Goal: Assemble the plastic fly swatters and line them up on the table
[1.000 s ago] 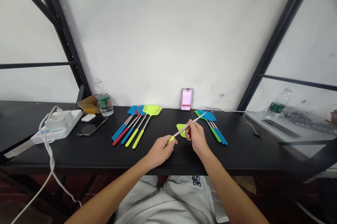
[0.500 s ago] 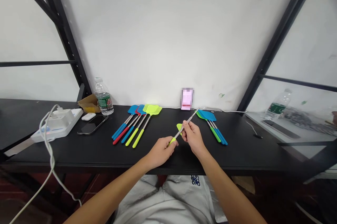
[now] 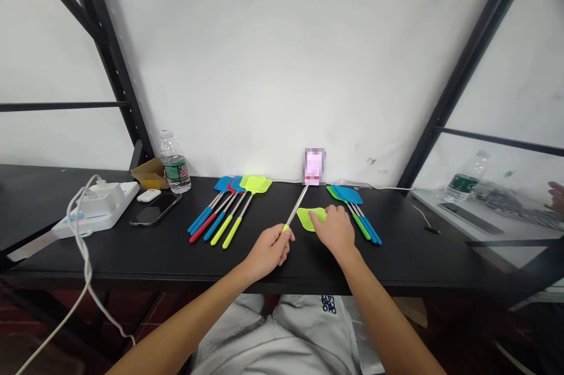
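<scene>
My left hand (image 3: 268, 251) grips the lime-yellow handle of a steel swatter shaft (image 3: 296, 207), whose bare tip points away towards the back of the black table (image 3: 396, 257). A lime-green mesh fly swatter head (image 3: 311, 218) lies flat on the table, apart from the shaft. My right hand (image 3: 335, 233) is pressed onto it, covering its right part, with the fingers closed over it.
Blue, red and lime swatters (image 3: 253, 185) lie at the left, green and blue ones (image 3: 348, 194) at the right. Behind them stands a pixelated phone (image 3: 314, 167). Further left are a water bottle (image 3: 175, 166), a smartphone (image 3: 155, 210) and a power strip (image 3: 94, 210). Another person's hand (image 3: 556, 197) shows at far right.
The shaft has swung upright and no longer carries the mesh head, which now lies flat on the table. My right hand has left the shaft and moved down onto the head.
</scene>
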`<state>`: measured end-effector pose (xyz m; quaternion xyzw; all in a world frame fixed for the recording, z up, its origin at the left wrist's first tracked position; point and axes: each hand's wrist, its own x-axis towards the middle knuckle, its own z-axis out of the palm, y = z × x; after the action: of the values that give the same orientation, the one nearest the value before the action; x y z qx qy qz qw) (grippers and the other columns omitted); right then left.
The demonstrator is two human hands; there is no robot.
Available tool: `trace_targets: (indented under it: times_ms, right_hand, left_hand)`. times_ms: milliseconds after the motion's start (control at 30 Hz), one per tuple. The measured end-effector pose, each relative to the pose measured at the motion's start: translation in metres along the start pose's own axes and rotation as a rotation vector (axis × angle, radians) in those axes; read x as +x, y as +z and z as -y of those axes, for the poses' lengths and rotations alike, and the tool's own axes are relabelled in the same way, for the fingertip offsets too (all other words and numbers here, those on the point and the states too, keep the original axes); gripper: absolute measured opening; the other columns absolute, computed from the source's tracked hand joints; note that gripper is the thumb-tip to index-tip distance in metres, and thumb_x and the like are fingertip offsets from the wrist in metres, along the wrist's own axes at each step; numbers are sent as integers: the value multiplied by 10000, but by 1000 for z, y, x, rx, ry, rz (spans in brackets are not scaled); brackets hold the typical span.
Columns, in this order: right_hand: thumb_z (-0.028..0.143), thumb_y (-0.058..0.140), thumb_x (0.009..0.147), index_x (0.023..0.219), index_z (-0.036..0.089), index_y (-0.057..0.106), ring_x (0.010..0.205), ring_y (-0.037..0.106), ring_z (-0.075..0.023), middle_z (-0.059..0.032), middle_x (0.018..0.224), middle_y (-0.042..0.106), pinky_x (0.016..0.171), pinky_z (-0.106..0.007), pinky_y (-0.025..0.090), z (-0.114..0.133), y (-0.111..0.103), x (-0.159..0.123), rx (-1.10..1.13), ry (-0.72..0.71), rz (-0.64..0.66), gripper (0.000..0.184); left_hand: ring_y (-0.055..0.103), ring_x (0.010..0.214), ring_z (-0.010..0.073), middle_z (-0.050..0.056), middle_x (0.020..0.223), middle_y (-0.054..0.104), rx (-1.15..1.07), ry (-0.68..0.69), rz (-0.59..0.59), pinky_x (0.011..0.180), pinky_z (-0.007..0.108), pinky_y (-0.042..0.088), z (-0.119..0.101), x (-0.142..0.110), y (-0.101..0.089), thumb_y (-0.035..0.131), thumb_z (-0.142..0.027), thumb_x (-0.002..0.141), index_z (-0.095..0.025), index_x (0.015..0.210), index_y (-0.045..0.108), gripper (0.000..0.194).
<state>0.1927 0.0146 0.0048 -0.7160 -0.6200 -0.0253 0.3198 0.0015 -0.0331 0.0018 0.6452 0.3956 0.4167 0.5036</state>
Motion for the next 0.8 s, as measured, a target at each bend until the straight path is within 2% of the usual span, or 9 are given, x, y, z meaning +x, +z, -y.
trace_targets:
  times_ms: [100,200,333,500,567,667,733,800]
  right_hand:
    - [656,494,797,1027,82,608,1049,523,-384,-251,1048,564,824,-433,412,2,1,-2,-147,11,86,629]
    - [663,581,735,1071,79,590,1068,517,-387,-259,1077,556,823,-422,421,6,2,-4,-193,38,132,674]
    - [639,652,682,1131,62,557,1063,540,-381,-267,1122,541,827,-420,436,7,1,-1,-191,99,166,737]
    - [573,746,592,1150,77,551,1026,597,-355,-257,1137,574,776,-384,460,-2,-4,9,-123,119,319,772]
    - [540,776,557,1104,93,582,977,626,-337,-230,1092,618,736,-355,461,-8,-6,14,-61,97,368,732]
    - [480,776,578,952,138,652,913,651,-301,-159,992,681,698,-311,452,-21,-7,19,125,14,381,522]
    - [441,741,640,854,159,675,865,659,-267,-118,926,701,667,-285,449,-31,-7,21,330,-11,354,360]
    - [438,684,709,810,161,675,730,650,-220,-87,813,696,579,-266,434,-37,-6,22,598,49,302,295]
  left_hand:
    - [392,379,60,-90,501,418,-5,6,6,396,178,316,1,0,0,438,-489,893,-180,817,484,321]
    - [378,376,57,-92,497,412,-10,13,11,394,179,308,3,1,0,438,-496,895,-181,806,483,331]
    - [375,390,55,-91,502,411,-16,29,21,403,177,311,4,0,0,441,-470,902,-181,799,483,309]
    - [372,392,59,-92,487,404,-12,29,10,400,178,316,4,0,1,475,-441,883,-182,782,483,278]
    - [363,382,61,-100,462,382,-21,30,7,394,176,311,6,0,0,482,-437,879,-184,791,487,268]
    - [354,358,65,-108,424,362,-19,36,-8,383,173,293,8,1,0,474,-461,888,-187,841,503,279]
    - [337,337,66,-112,406,357,-25,36,-18,374,174,288,8,2,0,447,-488,900,-189,884,510,306]
    - [314,318,67,-118,390,346,-48,32,-16,366,177,287,7,2,0,422,-502,910,-193,913,510,322]
